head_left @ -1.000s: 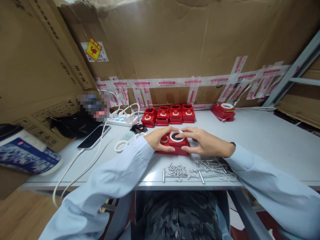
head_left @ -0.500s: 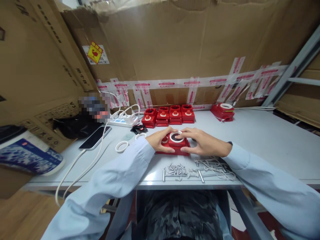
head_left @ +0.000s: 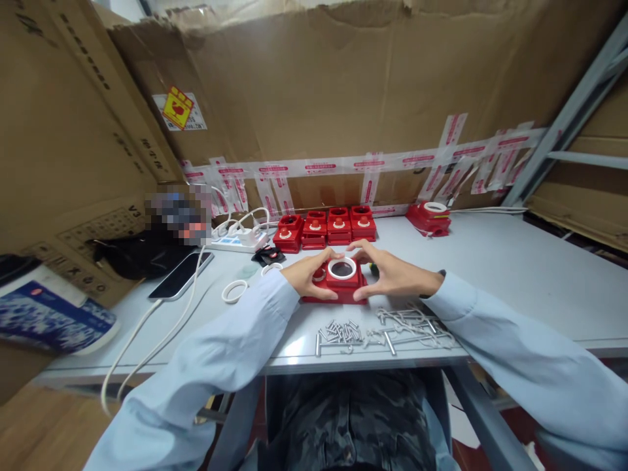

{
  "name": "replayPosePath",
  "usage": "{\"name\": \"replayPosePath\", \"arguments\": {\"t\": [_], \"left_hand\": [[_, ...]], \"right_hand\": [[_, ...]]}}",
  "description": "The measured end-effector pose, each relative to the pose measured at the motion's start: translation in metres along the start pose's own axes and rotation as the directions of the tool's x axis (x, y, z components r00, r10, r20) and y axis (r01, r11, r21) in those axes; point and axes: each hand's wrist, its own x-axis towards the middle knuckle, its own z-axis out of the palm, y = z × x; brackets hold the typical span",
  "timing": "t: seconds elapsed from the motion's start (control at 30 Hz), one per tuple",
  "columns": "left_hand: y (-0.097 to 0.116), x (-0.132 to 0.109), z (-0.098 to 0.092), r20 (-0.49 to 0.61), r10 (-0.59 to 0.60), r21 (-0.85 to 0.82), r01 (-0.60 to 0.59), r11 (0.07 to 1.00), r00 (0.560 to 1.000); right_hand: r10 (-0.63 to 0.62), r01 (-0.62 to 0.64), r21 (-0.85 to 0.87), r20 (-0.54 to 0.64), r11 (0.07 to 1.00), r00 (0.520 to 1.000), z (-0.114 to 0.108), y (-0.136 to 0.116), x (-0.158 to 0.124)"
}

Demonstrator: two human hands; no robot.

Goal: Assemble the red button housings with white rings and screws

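A red plastic housing [head_left: 336, 288] sits on the table in front of me, with a white ring [head_left: 342, 277] around the dark round opening on its top. My left hand [head_left: 308, 273] grips its left side, thumb along the front and fingers toward the back edge. From the right, my right hand [head_left: 395, 271] curves around the other side, thumb at the front corner and forefinger by the far edge near the ring. A smaller white round part on the housing is partly covered by my left fingers.
Several red housings [head_left: 338, 229] line the cardboard; another [head_left: 426, 221] stands farther right. Loose white rings [head_left: 234, 291], a phone [head_left: 180, 276] and a power strip [head_left: 240, 242] lie left. Small metal pins [head_left: 342, 331] and T-shaped rods with cords [head_left: 412, 327] lie near the front edge.
My right fingers have lifted off the dark centre inside the white ring and moved to the housing's right side. My left hand stays at its side. The view has shifted slightly.
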Motion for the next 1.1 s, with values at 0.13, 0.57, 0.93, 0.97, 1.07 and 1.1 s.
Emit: {"name": "replayPosePath", "arguments": {"t": [0.13,0.57,0.93,0.97,1.07,1.1], "left_hand": [[-0.003,0.001,0.0,0.007,0.003,-0.02,-0.003,1.0,1.0],[-0.003,0.0,-0.001,0.017,-0.025,0.008,0.025,1.0,1.0],[0.0,0.0,0.0,0.001,-0.026,-0.025,0.026,0.999,1.0],[0.0,0.0,0.0,-0.001,-0.019,-0.03,0.019,0.999,1.0],[0.0,0.0,-0.001,-0.003,-0.018,-0.04,0.018,0.999,1.0],[0.0,0.0,-0.001,-0.003,-0.023,-0.041,0.023,0.999,1.0]], "right_hand": [[0.076,-0.104,-0.176,-0.158,0.979,0.984,-0.028,0.007,-0.006],[0.463,-0.319,-0.595,0.101,0.737,0.881,-0.038,0.029,-0.014],[0.16,0.023,0.257,-0.664,0.966,0.73,-0.049,-0.029,-0.02],[0.2,0.046,0.39,-0.565,0.92,0.8,-0.041,-0.032,-0.019],[0.246,-0.012,0.524,-0.378,0.852,0.892,-0.016,-0.036,-0.015],[0.244,-0.033,0.532,-0.332,0.846,0.911,-0.009,-0.037,-0.014]]}}
